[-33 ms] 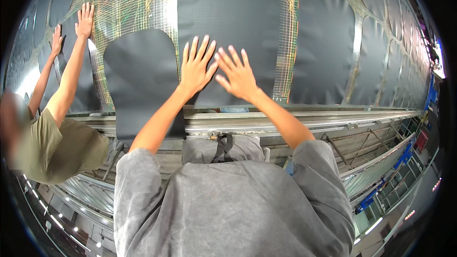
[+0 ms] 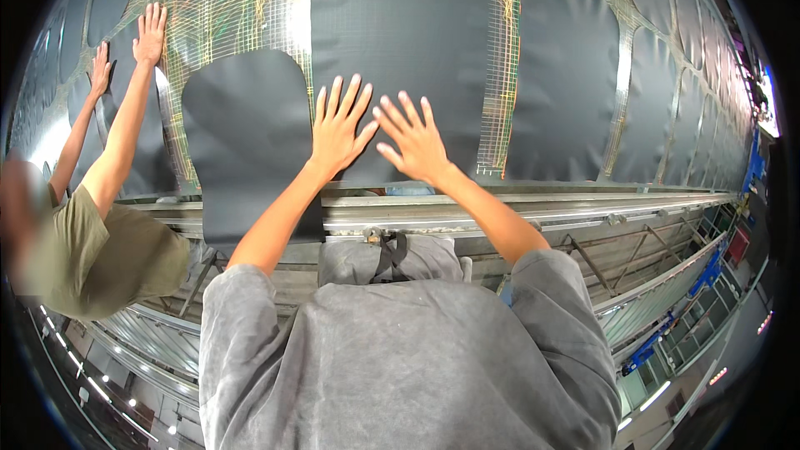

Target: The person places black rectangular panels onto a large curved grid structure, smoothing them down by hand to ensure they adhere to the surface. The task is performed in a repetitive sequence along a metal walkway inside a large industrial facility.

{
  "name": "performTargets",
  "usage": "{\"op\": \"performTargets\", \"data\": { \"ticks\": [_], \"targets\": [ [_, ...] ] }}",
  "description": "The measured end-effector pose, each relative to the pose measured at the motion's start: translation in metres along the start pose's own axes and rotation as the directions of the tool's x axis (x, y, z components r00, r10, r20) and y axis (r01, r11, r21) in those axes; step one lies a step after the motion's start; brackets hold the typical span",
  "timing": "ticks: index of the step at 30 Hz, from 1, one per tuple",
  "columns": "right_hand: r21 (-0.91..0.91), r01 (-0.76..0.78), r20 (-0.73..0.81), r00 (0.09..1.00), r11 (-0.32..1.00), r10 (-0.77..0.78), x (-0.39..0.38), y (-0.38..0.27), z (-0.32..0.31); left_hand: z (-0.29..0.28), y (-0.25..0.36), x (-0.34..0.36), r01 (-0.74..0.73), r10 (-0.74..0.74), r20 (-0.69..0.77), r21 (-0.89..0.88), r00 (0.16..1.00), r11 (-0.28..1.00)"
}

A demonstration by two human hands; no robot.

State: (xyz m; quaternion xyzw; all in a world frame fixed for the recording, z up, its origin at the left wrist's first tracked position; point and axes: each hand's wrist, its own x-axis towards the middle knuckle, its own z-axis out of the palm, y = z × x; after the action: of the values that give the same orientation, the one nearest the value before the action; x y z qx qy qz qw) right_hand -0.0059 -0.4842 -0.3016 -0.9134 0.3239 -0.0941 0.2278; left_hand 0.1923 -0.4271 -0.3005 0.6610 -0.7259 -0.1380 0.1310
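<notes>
Under L hand [image 2: 337,140] & R hand [image 2: 417,147], dk sheet [image 2: 400,25] pts lengthwise fwd

central panel [image 2: 400,25]: smooth, mostly matt | rail [image 2: 383,218]: shiny metal | grey shirt [image 2: 408,358]: matt cloth

This looks like a factory workshop: a long, metal-railed worktable [image 2: 575,202] runs across it, with rows of dark rounded sheets [image 2: 571,75] along the top. Another person [image 2: 133,258] leans over the same table, and strip lights [image 2: 655,395] glow beyond.
</notes>
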Motion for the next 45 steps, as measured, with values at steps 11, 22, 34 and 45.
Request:
{"op": "performTargets", "data": {
  "ticks": [11, 22, 34, 45],
  "targets": [
    [0.057, 0.166, 0.3, 0.938, 0.984, -0.176, -0.093, -0.042, 0.004, -0.016, -0.008, -0.049, -0.021, 0.032, 0.109, -0.101, 0.993, 0.995],
    [-0.065, 0.04, 0.115, 0.993, 0.997, -0.032, -0.014, 0.035, -0.025, -0.001, 0.025, -0.034, 0.14, -0.152, -0.054, -0.175, 0.987, 0.975],
    [-0.045, -0.529, -0.347, 0.804, 0.848, 0.483, 0.079, 0.066, 0.004, 0.045, 0.038, 0.091, 0.019, -0.026, -0.137, -0.049, 0.99, 0.999],
    [-0.082, -0.444, -0.212, 0.883, 0.892, 0.42, -0.078, -0.025, 0.025, 0.032, 0.065, -0.047, 0.0, -0.001, -0.009, -0.082, 1.0, 0.997]
  ]
}}
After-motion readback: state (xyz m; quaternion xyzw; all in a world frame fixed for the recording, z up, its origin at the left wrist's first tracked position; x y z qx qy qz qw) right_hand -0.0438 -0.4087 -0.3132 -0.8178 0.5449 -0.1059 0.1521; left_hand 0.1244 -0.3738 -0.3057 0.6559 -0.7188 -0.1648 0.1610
